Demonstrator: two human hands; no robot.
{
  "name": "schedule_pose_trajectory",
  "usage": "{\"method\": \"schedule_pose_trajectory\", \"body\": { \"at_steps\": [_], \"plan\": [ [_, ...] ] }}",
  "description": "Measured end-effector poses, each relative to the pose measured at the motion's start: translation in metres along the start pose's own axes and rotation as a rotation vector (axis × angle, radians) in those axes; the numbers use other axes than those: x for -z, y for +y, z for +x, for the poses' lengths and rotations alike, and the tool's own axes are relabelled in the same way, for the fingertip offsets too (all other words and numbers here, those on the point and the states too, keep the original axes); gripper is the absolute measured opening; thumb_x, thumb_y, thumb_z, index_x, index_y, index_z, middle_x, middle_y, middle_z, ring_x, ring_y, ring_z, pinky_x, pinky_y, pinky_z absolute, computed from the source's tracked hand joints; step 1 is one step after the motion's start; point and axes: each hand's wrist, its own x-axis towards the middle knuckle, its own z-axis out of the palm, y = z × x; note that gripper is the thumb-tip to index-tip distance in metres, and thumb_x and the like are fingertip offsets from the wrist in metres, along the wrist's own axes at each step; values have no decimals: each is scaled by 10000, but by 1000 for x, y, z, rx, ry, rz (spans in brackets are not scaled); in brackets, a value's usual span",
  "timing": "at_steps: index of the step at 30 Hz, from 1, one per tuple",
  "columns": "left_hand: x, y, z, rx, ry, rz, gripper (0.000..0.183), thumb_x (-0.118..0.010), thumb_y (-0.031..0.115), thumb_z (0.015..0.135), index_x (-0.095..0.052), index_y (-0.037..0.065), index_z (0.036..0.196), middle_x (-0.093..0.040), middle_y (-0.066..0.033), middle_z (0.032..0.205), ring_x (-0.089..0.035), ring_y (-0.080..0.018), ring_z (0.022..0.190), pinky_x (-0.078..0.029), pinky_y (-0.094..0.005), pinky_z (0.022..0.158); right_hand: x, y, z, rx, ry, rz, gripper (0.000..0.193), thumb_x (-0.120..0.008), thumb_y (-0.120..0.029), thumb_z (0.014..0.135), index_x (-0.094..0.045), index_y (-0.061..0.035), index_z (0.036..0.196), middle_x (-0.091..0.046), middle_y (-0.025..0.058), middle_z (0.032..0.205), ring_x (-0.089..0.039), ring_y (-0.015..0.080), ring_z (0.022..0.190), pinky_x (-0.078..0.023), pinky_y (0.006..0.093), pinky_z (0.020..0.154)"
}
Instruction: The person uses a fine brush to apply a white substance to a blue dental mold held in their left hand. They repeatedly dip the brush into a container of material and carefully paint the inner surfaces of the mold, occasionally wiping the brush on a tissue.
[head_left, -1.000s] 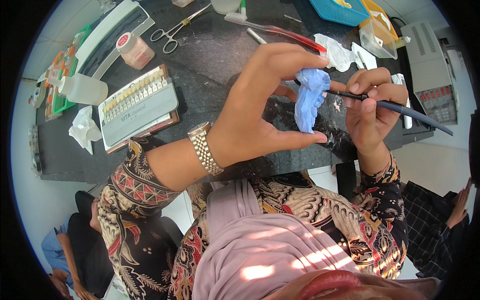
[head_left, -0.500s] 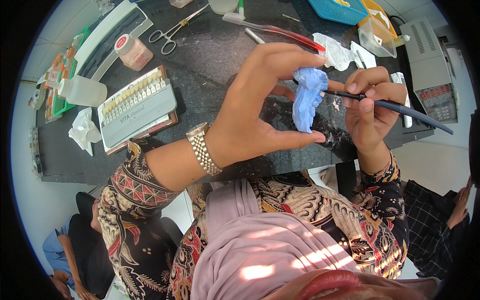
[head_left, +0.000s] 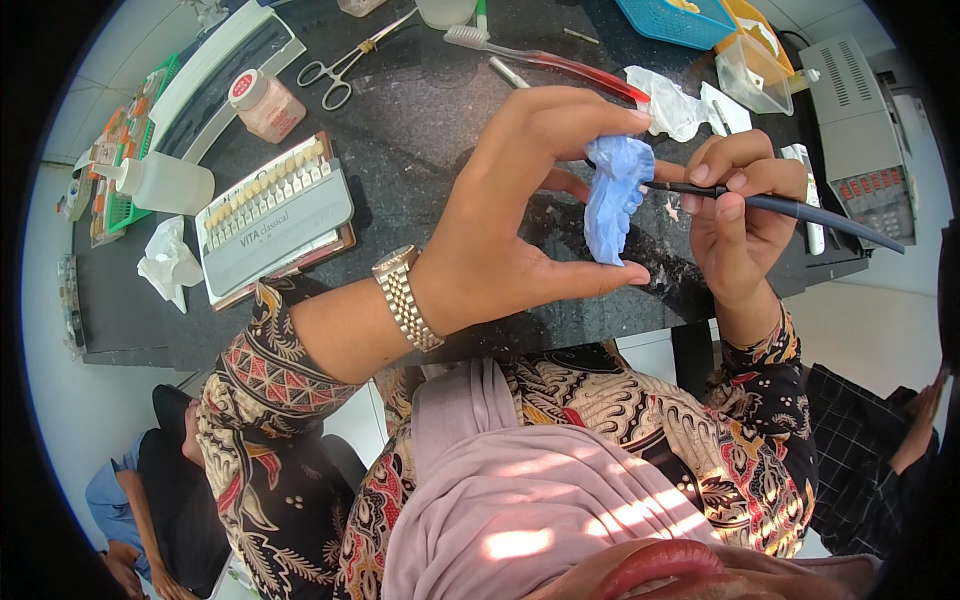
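My left hand (head_left: 510, 215), wearing a metal wristwatch (head_left: 407, 297), grips a blue dental cast (head_left: 613, 205) between spread thumb and fingers. The cast stands on edge, its row of tooth shapes facing right. In a pinch of thumb and fingers, my right hand (head_left: 745, 215) holds a slim brush-like tool (head_left: 800, 210) with a dark blue tapered handle and a black front part. That tool points left, its front end at the toothed side of the cast; the very tip cannot be made out.
On the dark worktop (head_left: 420, 130) are a tooth shade guide (head_left: 280, 225), a squeeze bottle (head_left: 170, 185), a powder jar (head_left: 268, 105), scissor-handled forceps (head_left: 340, 75), a red toothbrush (head_left: 560, 65) and crumpled tissue (head_left: 665, 105). Boxes stand at far right. Other people sit at lower left and right.
My right hand and the tool have shifted very slightly, with the handle's rear end a little higher. My left hand and the cast stay almost still.
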Motion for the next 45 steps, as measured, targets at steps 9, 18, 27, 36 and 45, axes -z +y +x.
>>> {"method": "schedule_pose_trajectory", "body": {
  "at_steps": [9, 18, 27, 36, 45],
  "plan": [
    [-1, -1, 1, -16, 2, 4, 923, -858, 37, 565, -320, 82, 1313, -338, -93, 1296, -481, -208, 1164, -518, -340, 885, 0, 0, 1, -5, 111, 114, 129, -483, -78, 931, -387, -40, 1009, -505, 156, 957, -518, 129, 712, -515, 307, 672],
    [-3, -1, 1, 60, 11, 58, 937, -862, 62, 567, -307, 75, 1322, -379, -118, 1289, -506, -229, 1137, -522, -344, 861, 46, -8, -4, -454, 434, 169, 73, -506, -80, 927, -488, -41, 987, -542, 104, 999, -554, 139, 810, -483, 305, 751],
    [-6, -2, 2, 121, 8, 2, 951, -851, 49, 584, -287, 68, 1349, -400, -130, 1286, -544, -233, 1084, -521, -346, 855, 33, -11, -76, -622, 527, 46, 197, -525, -9, 900, -404, -63, 1045, -550, 109, 969, -567, 130, 777, -483, 268, 686],
    [-5, 1, 2, 92, -46, 33, 958, -859, 60, 575, -293, 77, 1348, -406, -123, 1287, -531, -227, 1104, -503, -322, 875, 30, -12, -78, -573, 513, -23, 209, -514, 56, 875, -385, -64, 989, -557, 116, 938, -541, 110, 740, -458, 230, 653],
    [-6, 2, 2, 94, -51, 46, 953, -862, 64, 572, -302, 81, 1343, -414, -118, 1287, -530, -212, 1108, -500, -309, 861, 29, -13, -78, -576, 478, -74, 211, -514, 66, 866, -380, -58, 972, -557, 122, 926, -536, 108, 730, -457, 220, 639]
  ]
}}
